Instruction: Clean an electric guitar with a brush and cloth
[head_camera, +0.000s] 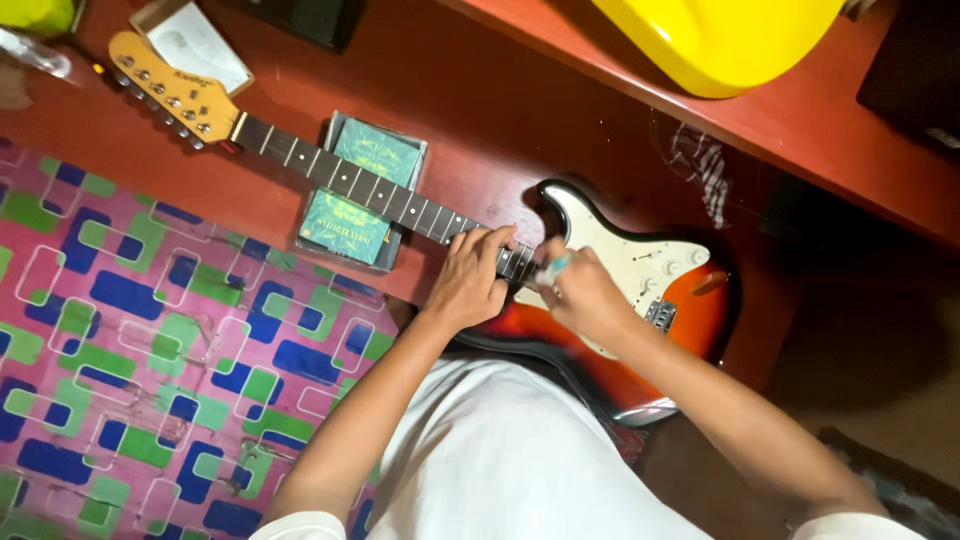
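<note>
Electric guitar (640, 290) with a sunburst body and white pickguard is lying flat on the red floor (480, 90), neck (350, 180) running far-left up to the headstock (170, 88) and propped on a small greenish box (362, 190). Left hand (468, 282) has its fingers curled down over the fretboard right where neck meets body, and the right hand (578, 295) sits just right of it, pinched around a small pale-blue tool (552, 268) I can't identify. A pink patterned mat (130, 340) is on the near left, a yellow guitar body (720, 40) up on the far ledge.
</note>
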